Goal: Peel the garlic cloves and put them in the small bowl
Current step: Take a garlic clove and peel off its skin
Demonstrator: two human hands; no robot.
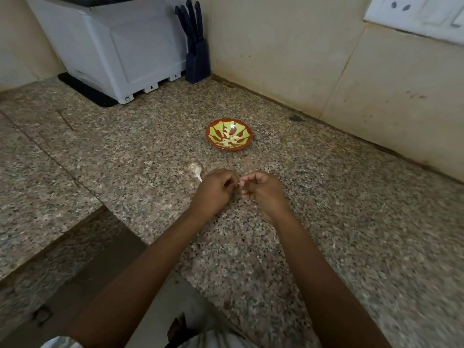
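Carefully now: your left hand [213, 190] and right hand [261, 189] each have a pinching grip on the garlic clove [239, 183], nearer you than the small bowl [209, 136]; it is light and likely slick under brittle skin, so hold its ends.

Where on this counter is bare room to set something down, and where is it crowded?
Bare: counter left of the small bowl, up to the white appliance; right of the right hand, toward the wall. Crowded: by the garlic head, where it and the left hand pinch a clove.
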